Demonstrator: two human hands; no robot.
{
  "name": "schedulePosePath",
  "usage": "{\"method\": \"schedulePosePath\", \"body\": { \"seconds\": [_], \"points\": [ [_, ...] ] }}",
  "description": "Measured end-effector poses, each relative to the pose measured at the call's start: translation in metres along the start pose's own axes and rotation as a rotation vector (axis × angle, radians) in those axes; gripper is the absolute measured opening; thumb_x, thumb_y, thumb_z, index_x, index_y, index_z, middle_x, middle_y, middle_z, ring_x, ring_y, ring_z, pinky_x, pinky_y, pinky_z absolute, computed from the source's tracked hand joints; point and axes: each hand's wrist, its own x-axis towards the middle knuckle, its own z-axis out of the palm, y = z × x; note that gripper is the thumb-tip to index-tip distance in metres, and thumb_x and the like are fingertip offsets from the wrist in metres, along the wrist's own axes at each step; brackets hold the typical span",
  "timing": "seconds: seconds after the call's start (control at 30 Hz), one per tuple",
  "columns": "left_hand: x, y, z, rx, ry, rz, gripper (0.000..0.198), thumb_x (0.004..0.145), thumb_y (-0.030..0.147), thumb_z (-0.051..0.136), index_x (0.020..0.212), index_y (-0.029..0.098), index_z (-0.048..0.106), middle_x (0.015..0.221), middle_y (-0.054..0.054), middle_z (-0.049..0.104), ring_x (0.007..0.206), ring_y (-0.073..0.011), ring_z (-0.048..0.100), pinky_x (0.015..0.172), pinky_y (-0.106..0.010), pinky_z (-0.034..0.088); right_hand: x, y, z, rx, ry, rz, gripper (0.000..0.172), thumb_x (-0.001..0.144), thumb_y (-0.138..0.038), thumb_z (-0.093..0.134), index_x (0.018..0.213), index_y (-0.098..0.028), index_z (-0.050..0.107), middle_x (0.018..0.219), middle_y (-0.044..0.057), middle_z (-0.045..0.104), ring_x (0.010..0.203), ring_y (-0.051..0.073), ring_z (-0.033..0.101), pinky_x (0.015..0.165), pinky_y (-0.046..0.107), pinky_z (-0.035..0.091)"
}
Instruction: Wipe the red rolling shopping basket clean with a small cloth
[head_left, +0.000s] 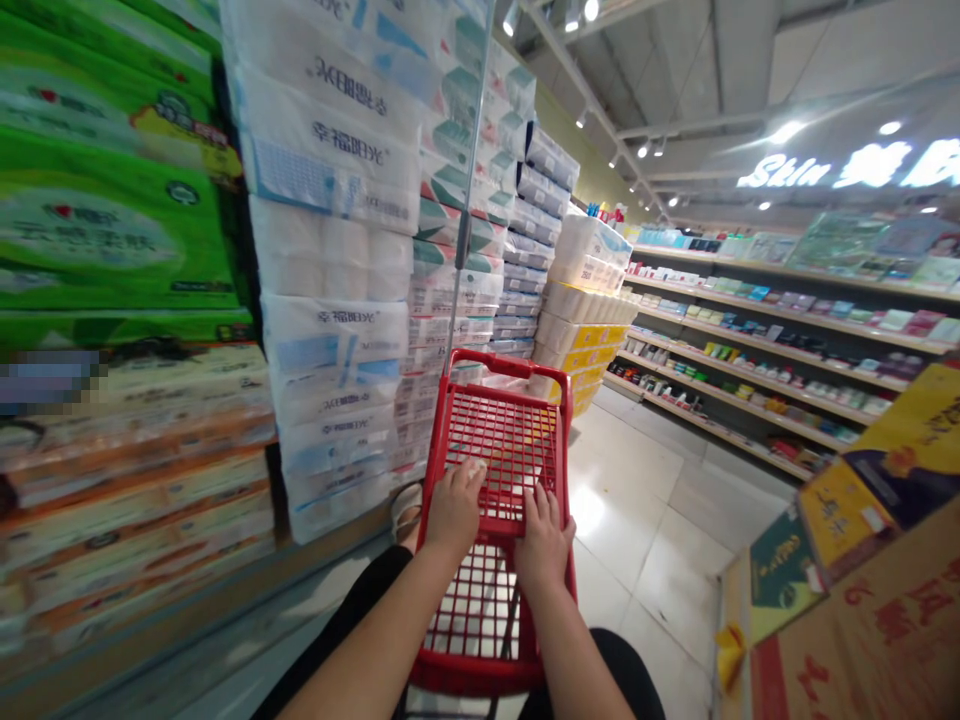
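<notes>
A red plastic rolling shopping basket with latticed panels stands upright between my legs. My left hand is on its left side, with the fingers curled over the red plastic. At the right side, my right hand grips the basket's edge, and its fingers bend forward over the lattice. The undersides of both hands are hidden. Beyond the hands, the basket's loop handle shows at the far end, with neither hand on it.
Packs of toilet paper and green tissue packs are stacked high on the left. Shelves of small boxed goods line the back right. A cardboard box stands at the lower right, beside the tiled floor.
</notes>
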Motion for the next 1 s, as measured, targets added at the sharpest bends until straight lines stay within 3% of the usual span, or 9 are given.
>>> {"method": "schedulePosePath", "body": {
  "seconds": [0.17, 0.2, 0.33, 0.37, 0.53, 0.7, 0.77, 0.9, 1.0],
  "points": [
    [-0.0055, 0.0071, 0.0032, -0.061, -0.134, 0.371, 0.045, 0.085, 0.005, 0.045, 0.122, 0.025, 0.062, 0.138, -0.004, 0.055, 0.124, -0.0215, 0.048, 0.101, -0.042, 0.045, 0.0006, 0.0004, 0.0003, 0.013, -0.004, 0.012, 0.066, 0.079, -0.010, 0.041, 0.143, -0.025, 0.042, 0.156, 0.004, 0.029, 0.142, 0.024, 0.024, 0.108, 0.053, 0.017],
    [-0.0051, 0.0065, 0.0029, -0.055, -0.127, 0.350, 0.046, 0.086, 0.005, 0.044, 0.123, 0.025, 0.061, 0.138, -0.005, 0.055, 0.124, -0.0213, 0.048, 0.101, -0.042, 0.045, 0.0004, 0.0003, 0.0003, 0.014, -0.001, 0.010, 0.066, 0.079, -0.010, 0.041, 0.143, -0.025, 0.042, 0.156, 0.004, 0.029, 0.142, 0.024, 0.024, 0.108, 0.052, 0.017],
    [-0.0008, 0.0003, 0.0005, 0.042, -0.015, 0.018, 0.051, 0.083, 0.003, 0.043, 0.129, 0.020, 0.057, 0.136, -0.010, 0.056, 0.119, -0.0233, 0.051, 0.101, -0.044, 0.045, -0.0004, -0.0004, 0.0006, 0.005, 0.013, -0.002, 0.071, 0.074, -0.008, 0.042, 0.143, -0.024, 0.042, 0.156, 0.004, 0.030, 0.142, 0.023, 0.023, 0.108, 0.052, 0.017],
    [-0.0006, -0.0001, 0.0004, 0.058, -0.007, 0.001, 0.050, 0.083, 0.003, 0.043, 0.128, 0.019, 0.059, 0.136, -0.010, 0.056, 0.118, -0.0239, 0.052, 0.100, -0.044, 0.045, -0.0004, -0.0004, 0.0008, 0.001, 0.013, -0.001, 0.071, 0.074, -0.008, 0.042, 0.143, -0.024, 0.042, 0.156, 0.004, 0.030, 0.142, 0.024, 0.023, 0.108, 0.052, 0.017],
    [-0.0033, 0.0031, -0.0005, 0.011, -0.097, 0.256, 0.043, 0.084, 0.004, 0.044, 0.116, 0.022, 0.067, 0.139, -0.005, 0.055, 0.117, -0.0219, 0.051, 0.101, -0.041, 0.045, 0.0004, 0.0008, 0.0022, 0.002, 0.004, 0.009, 0.069, 0.076, -0.009, 0.042, 0.143, -0.024, 0.042, 0.156, 0.005, 0.029, 0.142, 0.024, 0.024, 0.108, 0.052, 0.017],
    [0.0007, -0.0017, -0.0046, 0.035, 0.008, -0.002, 0.049, 0.083, 0.003, 0.044, 0.128, 0.017, 0.059, 0.135, -0.011, 0.057, 0.120, -0.0243, 0.050, 0.103, -0.044, 0.044, 0.0002, -0.0005, 0.0036, -0.005, 0.009, 0.007, 0.071, 0.074, -0.008, 0.043, 0.143, -0.024, 0.041, 0.155, 0.005, 0.030, 0.142, 0.023, 0.023, 0.108, 0.052, 0.017],
    [-0.0003, -0.0002, -0.0037, 0.025, -0.016, 0.054, 0.050, 0.082, 0.002, 0.044, 0.128, 0.016, 0.059, 0.138, -0.011, 0.055, 0.120, -0.0245, 0.050, 0.103, -0.044, 0.044, 0.0003, -0.0008, 0.0039, -0.004, 0.002, 0.011, 0.071, 0.074, -0.007, 0.042, 0.143, -0.025, 0.042, 0.156, 0.005, 0.030, 0.142, 0.023, 0.023, 0.108, 0.052, 0.017],
    [-0.0043, 0.0043, -0.0013, -0.069, -0.125, 0.375, 0.049, 0.083, 0.003, 0.043, 0.123, 0.024, 0.062, 0.139, -0.003, 0.055, 0.120, -0.0205, 0.050, 0.102, -0.040, 0.045, 0.0008, -0.0003, 0.0024, -0.007, -0.005, 0.015, 0.067, 0.078, -0.009, 0.042, 0.143, -0.025, 0.042, 0.156, 0.005, 0.030, 0.142, 0.024, 0.024, 0.108, 0.052, 0.018],
    [-0.0021, 0.0008, -0.0019, -0.064, -0.046, 0.218, 0.050, 0.084, 0.003, 0.042, 0.127, 0.022, 0.059, 0.136, -0.006, 0.057, 0.122, -0.0211, 0.049, 0.104, -0.043, 0.044, 0.0009, -0.0009, 0.0005, -0.007, -0.006, 0.015, 0.068, 0.077, -0.009, 0.043, 0.143, -0.025, 0.041, 0.155, 0.006, 0.030, 0.142, 0.024, 0.023, 0.108, 0.051, 0.018]
  ]
}}
